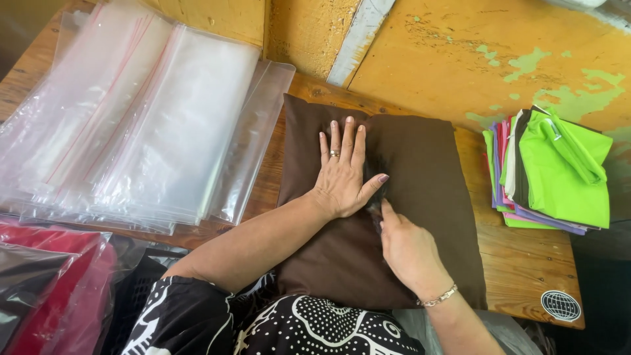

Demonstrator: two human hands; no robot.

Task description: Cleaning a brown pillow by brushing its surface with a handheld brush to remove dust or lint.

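Brown fabric bag point(427, 177) flat, long axis running away, both hands pressing

— From where does the single view look?
— From the wearer's head, tilted steeply down over the wooden counter point(526, 276); the person's own patterned top fills the bottom edge, so the lens sits just above the chest.
— Which way does it face?
— Forward, toward the yellow wall point(460, 59) behind the counter; the far edge runs slanted, so the head is turned a little.
— How near?
— Close; both forearms reach in from below; the counter spans nearly the whole width; there is one view only.
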